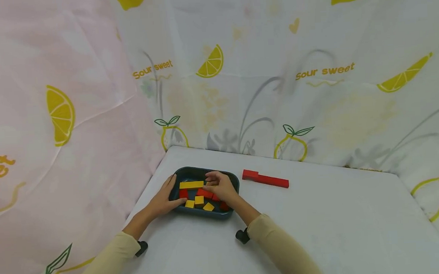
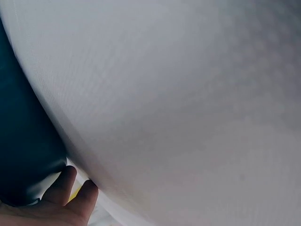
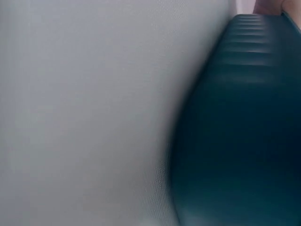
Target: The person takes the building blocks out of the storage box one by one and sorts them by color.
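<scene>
Tray (image 1: 205, 214): dark teal, round-cornered, on the white worktop (image 1: 339, 217); holds red and yellow blocks (image 1: 191, 185), cubes and bars
Left hand (image 1: 164, 201): fingers spread, at tray's left rim
Right hand (image 1: 222, 189): over blocks; cannot tell if pinching
Red bar (image 1: 274, 181): right of tray

the tray (image 3: 235, 150) looks glossy, the backdrop (image 1: 240, 103) cloth-like.

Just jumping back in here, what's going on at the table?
A person has both hands at a dark tray of red and yellow blocks. The left hand rests on the tray's left end. The right hand is over the blocks, its fingers bent; whether they hold one is unclear. Right of the tray, a long red piece, thicker at its left end, lies on the white table.
</scene>
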Tool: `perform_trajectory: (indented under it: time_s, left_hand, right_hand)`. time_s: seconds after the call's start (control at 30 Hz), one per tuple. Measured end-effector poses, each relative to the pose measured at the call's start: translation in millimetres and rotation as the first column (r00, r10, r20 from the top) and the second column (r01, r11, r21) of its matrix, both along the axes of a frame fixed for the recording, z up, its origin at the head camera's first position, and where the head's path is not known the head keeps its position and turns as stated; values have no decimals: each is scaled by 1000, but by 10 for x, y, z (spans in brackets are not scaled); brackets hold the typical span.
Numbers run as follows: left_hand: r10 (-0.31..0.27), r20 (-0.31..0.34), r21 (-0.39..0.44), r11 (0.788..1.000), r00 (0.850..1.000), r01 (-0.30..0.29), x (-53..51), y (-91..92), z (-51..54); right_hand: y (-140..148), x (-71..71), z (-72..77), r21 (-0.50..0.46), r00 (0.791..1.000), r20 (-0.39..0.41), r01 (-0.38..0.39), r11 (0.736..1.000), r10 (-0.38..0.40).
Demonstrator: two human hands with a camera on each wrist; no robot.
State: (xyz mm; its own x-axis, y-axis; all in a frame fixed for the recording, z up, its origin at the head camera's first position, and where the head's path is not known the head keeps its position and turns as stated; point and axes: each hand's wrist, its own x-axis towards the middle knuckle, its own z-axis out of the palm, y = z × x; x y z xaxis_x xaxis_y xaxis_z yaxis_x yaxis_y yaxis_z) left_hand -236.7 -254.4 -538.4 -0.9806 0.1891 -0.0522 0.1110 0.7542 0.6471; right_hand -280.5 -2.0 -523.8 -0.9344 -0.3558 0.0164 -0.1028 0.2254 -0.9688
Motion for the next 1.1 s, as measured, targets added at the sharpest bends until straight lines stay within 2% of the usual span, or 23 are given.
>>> perform_trajectory:
  time_s: [0.23, 0.5, 0.63, 0.77, 0.83, 0.93, 1.1]
  left_hand:
    - [4, 11, -11, 1000, 1000, -4, 7, 11, -5]
    - [10, 14, -10, 1000, 1000, -9, 9, 0, 13]
    - [7, 21, -15, 1000, 1000, -7, 11, 3, -3]
    - [9, 25, -7, 1000, 1000, -9, 21, 7, -18]
    - [14, 30, -1, 1000, 999, -14, 23, 8, -18]
    - [11, 26, 1, 1000, 1000, -11, 22, 12, -2]
    - [9, 20, 7, 1000, 1000, -9, 21, 20, 30]
  right_hand:
    - [-81, 20, -21, 200, 999, 13, -35, 979, 33]
    - [-101, 21, -7, 254, 999, 10, -43, 966, 41]
    - [-95, 18, -41, 275, 998, 24, -58, 960, 54]
    - [-88, 21, -77, 307, 997, 1, -68, 949, 71]
    - [-93, 19, -85, 344, 996, -25, -69, 936, 83]
    - [-114, 26, -81, 424, 994, -50, -66, 903, 96]
    - [-160, 36, -70, 563, 990, -93, -35, 826, 106]
